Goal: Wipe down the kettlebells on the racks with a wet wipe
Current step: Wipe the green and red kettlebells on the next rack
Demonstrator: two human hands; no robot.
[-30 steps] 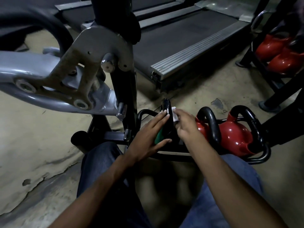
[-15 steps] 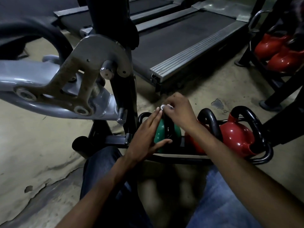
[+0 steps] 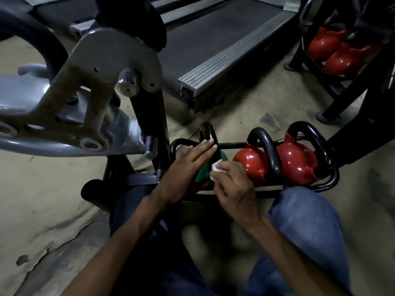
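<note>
A green kettlebell (image 3: 202,175) with a black handle (image 3: 207,131) sits at the left end of a low black rack (image 3: 329,184). My left hand (image 3: 188,167) lies flat against its left side, fingers straight and touching the handle. My right hand (image 3: 233,184) pinches a small white wet wipe (image 3: 215,167) and holds it against the lower handle and the green body. Two red kettlebells (image 3: 250,161) (image 3: 297,163) with black handles stand to the right on the same rack.
A grey exercise machine frame (image 3: 85,99) with a black upright post looms at the left. A treadmill deck (image 3: 213,52) lies behind. Another rack at the top right holds red kettlebells (image 3: 339,56). My knees in jeans (image 3: 303,221) sit below the rack, on a worn floor.
My right hand with the wipe has moved from the top of the handle down to the base of the handle. My left hand stays against the kettlebell's side.
</note>
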